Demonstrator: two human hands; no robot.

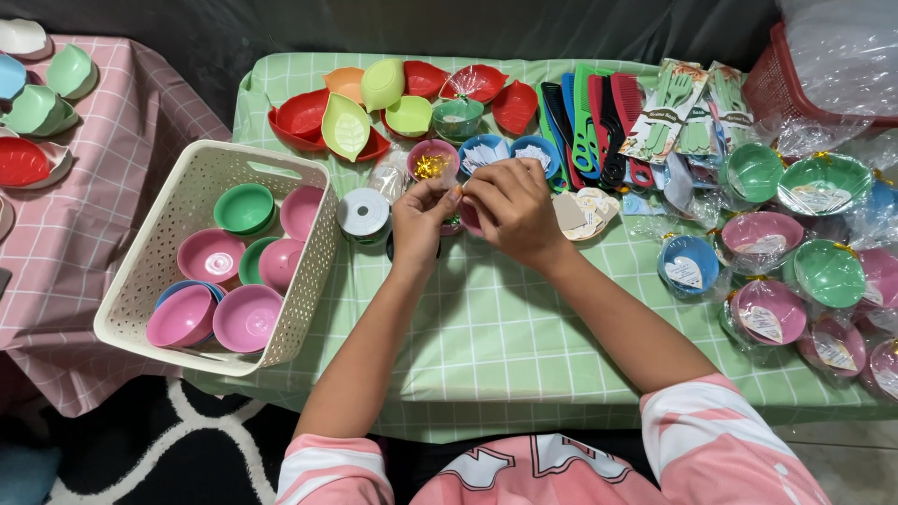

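Now both hands meet: left hand (423, 213) and right hand (510, 210) pinch one small pink thing (468, 218); basket (150, 271) left, seven bowls (245, 318) visible.

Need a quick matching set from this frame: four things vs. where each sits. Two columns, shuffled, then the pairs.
Things:
1. white basket
2. combs
3. wrapped bowls
4. tape roll

Places:
A. far edge of the green cloth, right of the leaf-shaped dishes
B. right end of the table
C. left end of the table, holding plain pink and green bowls
D. just right of the basket, beside the left hand

Pairs: 1-C, 2-A, 3-B, 4-D
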